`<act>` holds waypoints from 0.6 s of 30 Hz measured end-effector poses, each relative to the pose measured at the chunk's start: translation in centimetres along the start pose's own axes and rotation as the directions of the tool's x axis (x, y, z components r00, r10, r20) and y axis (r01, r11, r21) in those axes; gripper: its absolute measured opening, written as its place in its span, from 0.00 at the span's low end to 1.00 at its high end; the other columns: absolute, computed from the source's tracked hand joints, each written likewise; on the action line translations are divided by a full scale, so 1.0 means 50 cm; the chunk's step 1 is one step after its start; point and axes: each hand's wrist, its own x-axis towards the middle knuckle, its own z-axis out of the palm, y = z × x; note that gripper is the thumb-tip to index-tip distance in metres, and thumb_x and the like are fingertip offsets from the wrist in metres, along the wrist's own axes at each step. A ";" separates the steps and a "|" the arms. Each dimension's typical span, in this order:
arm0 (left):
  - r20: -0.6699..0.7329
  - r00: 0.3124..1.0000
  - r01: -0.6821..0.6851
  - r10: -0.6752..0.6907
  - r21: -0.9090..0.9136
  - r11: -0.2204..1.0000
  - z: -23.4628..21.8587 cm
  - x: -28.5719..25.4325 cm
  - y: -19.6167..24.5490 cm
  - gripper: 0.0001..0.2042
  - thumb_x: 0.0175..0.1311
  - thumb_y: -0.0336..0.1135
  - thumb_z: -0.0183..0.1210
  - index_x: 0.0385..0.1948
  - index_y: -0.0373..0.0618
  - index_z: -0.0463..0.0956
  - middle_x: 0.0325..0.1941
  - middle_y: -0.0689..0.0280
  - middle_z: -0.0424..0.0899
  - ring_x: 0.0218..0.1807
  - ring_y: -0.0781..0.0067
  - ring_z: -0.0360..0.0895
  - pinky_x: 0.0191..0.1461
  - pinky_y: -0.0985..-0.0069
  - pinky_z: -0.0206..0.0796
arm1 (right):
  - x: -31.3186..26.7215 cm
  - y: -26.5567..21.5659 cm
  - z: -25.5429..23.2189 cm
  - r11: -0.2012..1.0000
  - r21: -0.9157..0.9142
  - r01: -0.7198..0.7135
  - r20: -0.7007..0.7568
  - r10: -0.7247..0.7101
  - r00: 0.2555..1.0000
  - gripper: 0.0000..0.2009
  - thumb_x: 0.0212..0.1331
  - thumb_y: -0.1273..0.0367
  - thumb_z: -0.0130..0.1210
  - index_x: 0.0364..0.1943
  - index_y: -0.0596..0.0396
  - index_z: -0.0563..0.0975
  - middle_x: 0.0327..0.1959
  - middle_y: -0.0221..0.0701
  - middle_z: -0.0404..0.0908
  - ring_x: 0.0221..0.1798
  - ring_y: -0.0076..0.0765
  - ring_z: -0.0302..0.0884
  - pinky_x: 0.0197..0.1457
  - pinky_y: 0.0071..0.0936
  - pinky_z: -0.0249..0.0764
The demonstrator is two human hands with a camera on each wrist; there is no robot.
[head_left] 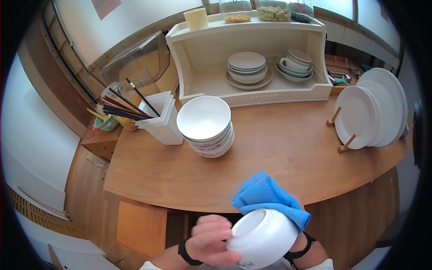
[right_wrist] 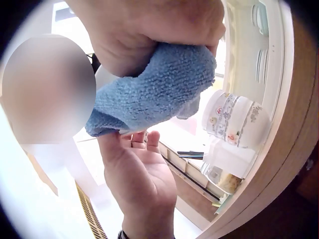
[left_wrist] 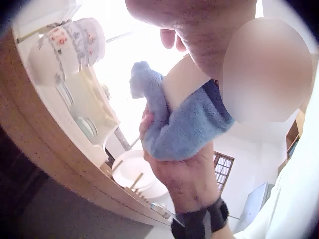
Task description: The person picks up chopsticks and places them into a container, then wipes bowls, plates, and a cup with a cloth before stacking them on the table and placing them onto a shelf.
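A white bowl (head_left: pixel 270 238) is tilted in front of my body, its foot ring facing up and left. My left hand (head_left: pixel 210 240) holds the bowl's left side, thumb low and fingers above. A blue cloth (head_left: pixel 265 193) wraps the bowl's far and right side. My right hand (right_wrist: pixel 164 25) grips the cloth against the bowl; in the head view it is mostly hidden behind both. In the left wrist view, the right hand (left_wrist: pixel 184 179) comes up from below around the cloth (left_wrist: pixel 189 129).
A stack of white bowls (head_left: pixel 204 126) stands on the wooden table (head_left: pixel 279 135), beside a white holder (head_left: pixel 164 123) with chopsticks. White plates (head_left: pixel 360 114) lean in a wooden rack at right. Behind, a cream shelf (head_left: pixel 202 58) bears stacked dishes, with jars on top.
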 end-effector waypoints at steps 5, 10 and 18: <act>0.125 0.983 0.133 -0.131 -0.008 0.991 -0.067 0.026 -0.010 0.18 0.49 0.38 0.70 0.44 0.57 0.80 0.36 0.65 0.69 0.27 0.69 0.72 0.27 0.75 0.63 | 0.014 -0.036 0.037 0.937 0.341 -0.077 -0.233 0.164 0.959 0.21 0.40 0.71 0.71 0.42 0.62 0.79 0.40 0.43 0.82 0.40 0.42 0.82 0.44 0.29 0.77; 0.155 0.947 0.202 -0.281 0.393 0.897 -0.093 0.130 -0.030 0.15 0.55 0.29 0.61 0.45 0.39 0.78 0.26 0.61 0.78 0.21 0.68 0.73 0.24 0.74 0.65 | 0.019 -0.053 0.007 0.993 -0.091 0.071 -0.147 -0.084 0.986 0.34 0.33 0.67 0.75 0.51 0.61 0.73 0.39 0.44 0.81 0.38 0.47 0.81 0.43 0.31 0.76; -0.104 0.817 0.574 -0.567 0.241 0.783 -0.140 0.266 -0.176 0.13 0.67 0.30 0.49 0.50 0.38 0.72 0.36 0.56 0.83 0.37 0.67 0.81 0.42 0.75 0.69 | -0.044 0.025 -0.040 0.999 -0.030 -0.043 -0.140 0.038 0.989 0.29 0.44 0.70 0.72 0.53 0.61 0.72 0.44 0.42 0.80 0.45 0.42 0.81 0.47 0.34 0.76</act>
